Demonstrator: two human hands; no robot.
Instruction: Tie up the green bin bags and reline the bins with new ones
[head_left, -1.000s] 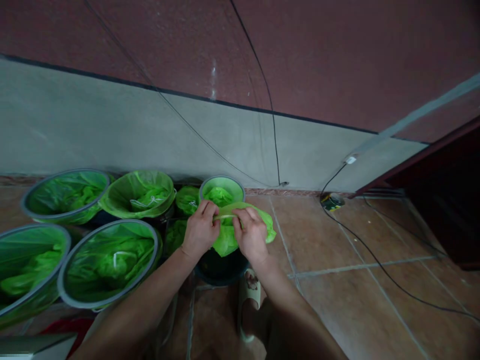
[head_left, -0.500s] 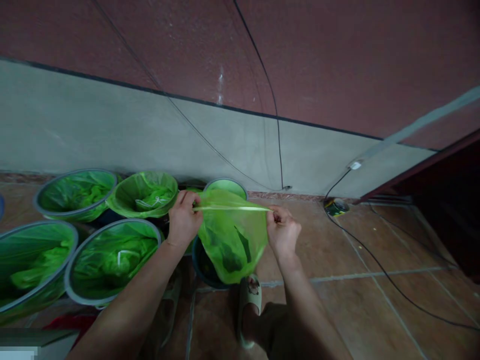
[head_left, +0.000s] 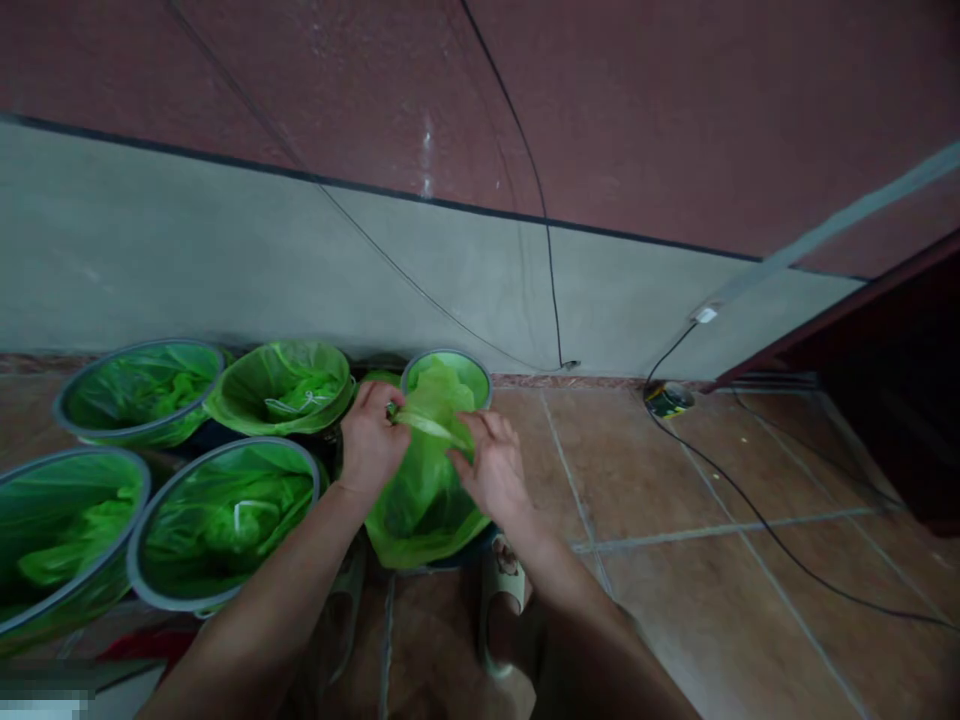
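Note:
My left hand [head_left: 373, 435] is closed on the rim of a thin green plastic bag [head_left: 420, 505], gripping it at its left end. At the rim's other end, my right hand [head_left: 493, 465] has its thumb and fingers apart around the band and touches the plastic. The bag hangs slack over a dark bucket [head_left: 480, 535], which it mostly hides. Just behind, a small pale green-lined bin [head_left: 484, 385] stands against the wall.
To the left stand several bins lined with green bags, among them a grey-rimmed bin [head_left: 319, 470] and another bin [head_left: 64, 390]. A black cable [head_left: 787, 570] crosses the tiles at right, beside a dark can [head_left: 671, 400]. My slippered foot [head_left: 499, 600] is close to the bucket.
My right hand has moved left toward my left hand and its fingers have loosened. The bag's rim, stretched taut before, now sags, and the bag sits lower over the bucket.

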